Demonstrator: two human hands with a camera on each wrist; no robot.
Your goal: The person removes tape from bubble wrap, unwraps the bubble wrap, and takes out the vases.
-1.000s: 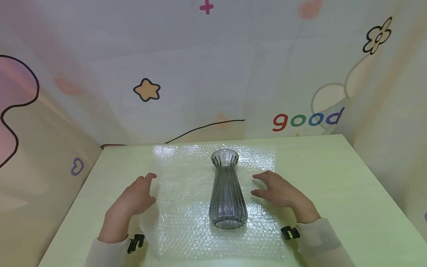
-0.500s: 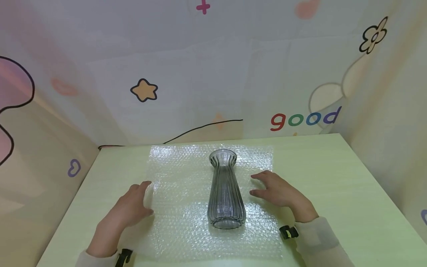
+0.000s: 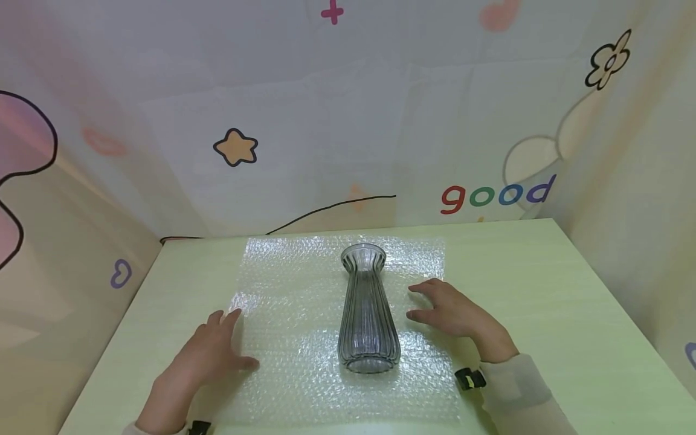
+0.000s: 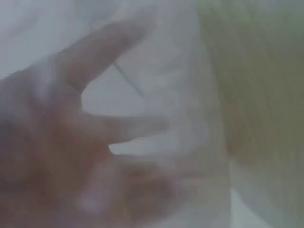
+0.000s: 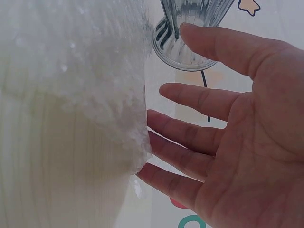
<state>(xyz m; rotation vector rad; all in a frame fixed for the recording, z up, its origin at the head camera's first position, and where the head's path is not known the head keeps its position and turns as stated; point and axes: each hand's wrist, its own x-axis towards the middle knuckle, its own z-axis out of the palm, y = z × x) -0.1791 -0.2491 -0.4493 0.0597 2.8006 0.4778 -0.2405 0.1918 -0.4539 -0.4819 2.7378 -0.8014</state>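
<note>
A ribbed, grey-tinted glass vase (image 3: pixel 368 317) lies on its side on a sheet of clear bubble wrap (image 3: pixel 293 338), its flared mouth toward the back wall. At the sheet's left margin, my left hand (image 3: pixel 203 356) is spread, thumb and fingers apart. That same left hand (image 4: pixel 61 123) looks hazy and blurred in the left wrist view, so its exact contact cannot be told. My right hand (image 3: pixel 454 308) rests by the sheet's right side, a short way from the vase. In the right wrist view its fingers (image 5: pixel 183 133) are extended, with fingertips at the bubble wrap's edge; it grips nothing.
Everything lies on a pale green-yellow table (image 3: pixel 544 302). A patterned cloth wall (image 3: pixel 348 121) stands behind it and along both sides. Table surface extends to the right and left of the sheet. A small black device (image 3: pixel 470 379) sits at the right wrist.
My left hand has moved toward me and slightly left, and its fingers have spread wider. The right hand and the vase hold their places; the view has shifted slightly.
</note>
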